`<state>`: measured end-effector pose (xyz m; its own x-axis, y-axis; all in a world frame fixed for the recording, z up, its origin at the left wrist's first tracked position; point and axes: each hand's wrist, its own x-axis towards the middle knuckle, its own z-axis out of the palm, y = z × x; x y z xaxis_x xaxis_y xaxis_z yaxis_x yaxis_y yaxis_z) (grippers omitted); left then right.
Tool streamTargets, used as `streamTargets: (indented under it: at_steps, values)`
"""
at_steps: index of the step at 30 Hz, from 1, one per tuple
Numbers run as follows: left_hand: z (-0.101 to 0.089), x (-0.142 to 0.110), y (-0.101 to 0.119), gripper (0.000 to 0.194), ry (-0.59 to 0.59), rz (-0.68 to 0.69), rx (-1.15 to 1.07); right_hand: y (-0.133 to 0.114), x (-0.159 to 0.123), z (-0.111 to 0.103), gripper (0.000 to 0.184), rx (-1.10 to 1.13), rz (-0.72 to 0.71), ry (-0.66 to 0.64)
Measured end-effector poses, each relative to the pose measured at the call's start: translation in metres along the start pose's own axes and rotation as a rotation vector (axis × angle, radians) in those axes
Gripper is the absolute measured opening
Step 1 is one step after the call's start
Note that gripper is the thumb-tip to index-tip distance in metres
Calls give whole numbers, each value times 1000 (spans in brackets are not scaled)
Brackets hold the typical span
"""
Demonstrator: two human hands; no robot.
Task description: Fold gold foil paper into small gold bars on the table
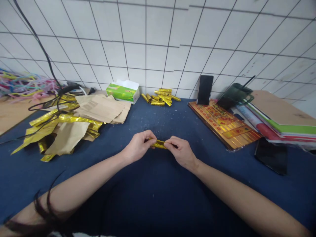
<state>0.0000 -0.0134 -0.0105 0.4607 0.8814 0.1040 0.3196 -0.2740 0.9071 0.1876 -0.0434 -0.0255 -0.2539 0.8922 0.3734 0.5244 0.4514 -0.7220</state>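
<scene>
Between my two hands is a small piece of shiny gold foil paper (159,144), its two ends pinched and its middle showing. My left hand (140,145) grips the left end between thumb and fingers. On the right end, my right hand (181,151) is closed the same way. My fingers hide both ends, so I cannot tell whether the piece is fully rolled. Beyond the hands, near the wall, lies a small pile of gold foil rolls (161,97).
Gold foil scraps (93,125) and brown paper (101,107) lie at left, crossed by a black cable (46,52). A tissue pack (123,91) and an upright phone (205,89) stand at the back. To the right are a gold-red packet (224,126), a mug (234,95), folders (283,112) and a dark tablet (271,156).
</scene>
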Motion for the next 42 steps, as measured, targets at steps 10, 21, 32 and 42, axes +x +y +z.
streamTargets:
  at_steps: [10,21,32,42]
  values:
    - [-12,13,-20,18,76,676,830,9,6,0,22,-766,-368,121]
    - [-11,-4,-17,21,-199,691,1159,-3,-3,1,29,-921,-392,-133]
    - [-11,6,-16,18,-176,635,1223,-4,5,5,28,-996,-383,-167]
    - [-14,11,-19,14,-171,647,1208,-13,-6,1,27,-877,-343,-232]
